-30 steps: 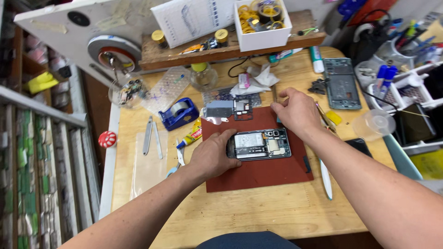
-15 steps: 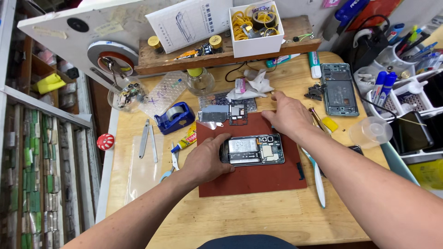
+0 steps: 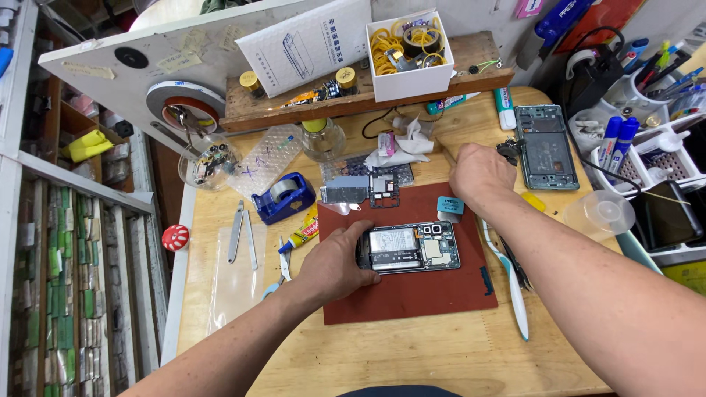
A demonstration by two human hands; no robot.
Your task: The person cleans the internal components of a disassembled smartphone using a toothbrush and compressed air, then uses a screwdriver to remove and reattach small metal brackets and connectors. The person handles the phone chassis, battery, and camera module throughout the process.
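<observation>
Phone point(image 3: 409, 248), back cover off, is lying flat on the red mat point(image 3: 412, 294) at bench centre; we are reading the mat as a soft, non-slip bed that is keeping the open board steady. Our left hand point(image 3: 334, 263) is gripping the phone's left end, thumb and fingers pinching the frame, apparently to stop it sliding. Our right hand point(image 3: 479, 175) is resting knuckles-up at the mat's far right corner, fingers curled under; whether it is holding anything we cannot tell. Just below that hand a small blue pad point(image 3: 449, 206) is sitting on the mat. A second phone frame point(image 3: 546, 147), green, is lying aside to the right, out of the working area. Removed metal shields point(image 3: 364, 190) are parked on the mat's far edge, within reach. On the wooden shelf point(image 3: 353, 103) a white padded envelope point(image 3: 305, 45) with a line drawing is leaning against the wall, and a white box point(image 3: 408, 62) is holding yellow coils. A blue tape dispenser point(image 3: 281, 197) is standing left of the mat, with a yellow glue tube point(image 3: 303, 234) beside it.
</observation>
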